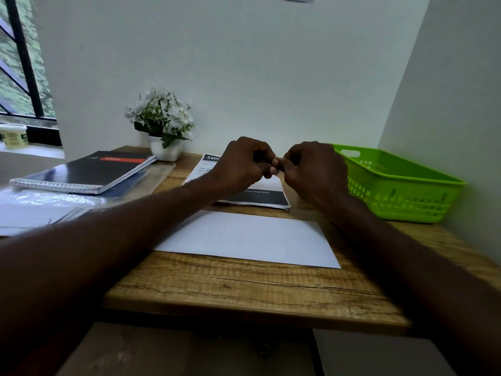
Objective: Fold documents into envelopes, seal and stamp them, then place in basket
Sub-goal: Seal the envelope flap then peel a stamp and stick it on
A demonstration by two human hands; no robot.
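- The left hand (pixel 241 161) and the right hand (pixel 314 165) are meeting fingertip to fingertip above the far middle of the desk (pixel 244 289), fingers curled inward, pinching something small and pale between them; it is too small to name, though for this task a stamp or sticker peeled from the sheet is a fair guess.
- Right below the hands, the printed sheet (pixel 257 198) with its dark band is lying flat toward the desk's far edge.
- The white envelope (pixel 249 240) is lying flat nearer the front edge, on the person's side of the hands, its long axis running left to right, roughly parallel to that edge.
- Whatever is being pinched would have to be drawn back toward the person and down to reach the envelope; both hands are sitting about equally near it.
- The green basket (pixel 401 185) is standing at the far right corner, just beside the right hand, so that hand looks better placed for the final drop.
- Both forearms are reaching forward across the front edge, converging toward the middle.
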